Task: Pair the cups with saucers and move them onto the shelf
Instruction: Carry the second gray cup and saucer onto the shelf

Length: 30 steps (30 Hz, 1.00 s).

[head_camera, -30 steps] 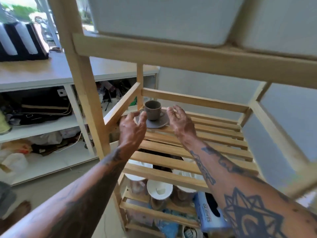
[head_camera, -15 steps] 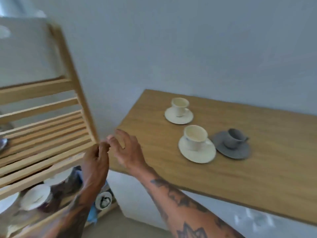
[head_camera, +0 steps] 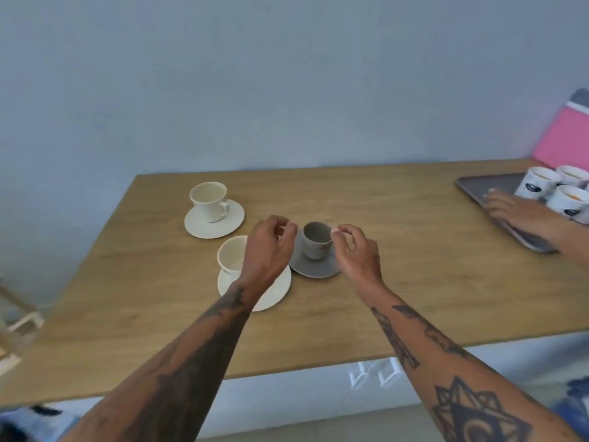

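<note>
A grey cup stands on a grey saucer near the middle of the wooden table. My left hand hovers just left of it and my right hand just right, both empty with fingers curled and apart. A cream cup on a cream saucer sits partly under my left wrist. Another cream cup on its saucer stands farther back left. A corner of the wooden shelf shows at the left edge.
Another person's hand rests on a dark tray at the table's far right, which holds white printed cups. A pink board leans on the wall behind. White cabinet fronts sit below the table.
The view swung from the shelf, where a grey cup and saucer were set down, to the table. Both hands moved from the shelf edge to either side of the grey cup.
</note>
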Motion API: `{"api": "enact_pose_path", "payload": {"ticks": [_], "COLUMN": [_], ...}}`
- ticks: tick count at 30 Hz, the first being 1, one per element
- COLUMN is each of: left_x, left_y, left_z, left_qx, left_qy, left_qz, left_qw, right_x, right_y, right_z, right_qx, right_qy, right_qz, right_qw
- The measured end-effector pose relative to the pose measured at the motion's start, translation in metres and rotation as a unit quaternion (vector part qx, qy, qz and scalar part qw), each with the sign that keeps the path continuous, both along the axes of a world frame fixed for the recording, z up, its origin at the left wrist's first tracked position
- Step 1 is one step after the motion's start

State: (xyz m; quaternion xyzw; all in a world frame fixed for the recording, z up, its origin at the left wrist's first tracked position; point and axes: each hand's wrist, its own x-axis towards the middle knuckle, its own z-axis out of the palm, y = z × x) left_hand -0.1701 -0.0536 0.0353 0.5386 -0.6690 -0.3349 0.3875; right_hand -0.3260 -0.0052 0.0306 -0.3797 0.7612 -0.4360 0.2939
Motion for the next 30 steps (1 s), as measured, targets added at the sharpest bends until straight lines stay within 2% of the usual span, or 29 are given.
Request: {"api": "enact_pose_path", "payload": {"ticks": [3, 6, 11, 21, 26, 30], "left_x": [-0.019, -0.03, -0.048, -0.057, -0.056, -0.042], "left_y": [-0.042, -0.077, -0.097, -0.074, -0.059, -0.045], "left_z": [-0.009, -0.022, -0.035, -0.015, 0.011, 0.053], "left_qx": [0.035, 0.111, 0.179, 0.207, 0.162, 0.135], "left_qy": [-0.094, -0.166, -0.195, -0.078, 0.002, 0.035], "left_qz": [-0.021, -0.045, -0.127, -0.125, -0.108, -0.077], "left_qw": [0.995, 0.979, 0.956, 0.967, 0.981, 0.987], "right_x": [-0.012, -0.015, -0.016, -0.033, -0.047, -0.044], "right_y": [-0.008, -0.017, -0.031, -0.033, -0.03, -0.029], "right_z": [-0.021, -0.037, -0.043, -0.047, -0.015, 0.029], "right_qx": [0.032, 0.012, -0.027, -0.036, -0.05, -0.081], "right_qy": [-0.056, -0.078, -0.116, -0.131, -0.118, -0.109], "right_qz": [0.007, 0.002, -0.001, 0.014, 0.051, 0.097], "right_qw": [0.998, 0.997, 0.993, 0.991, 0.99, 0.986]}}
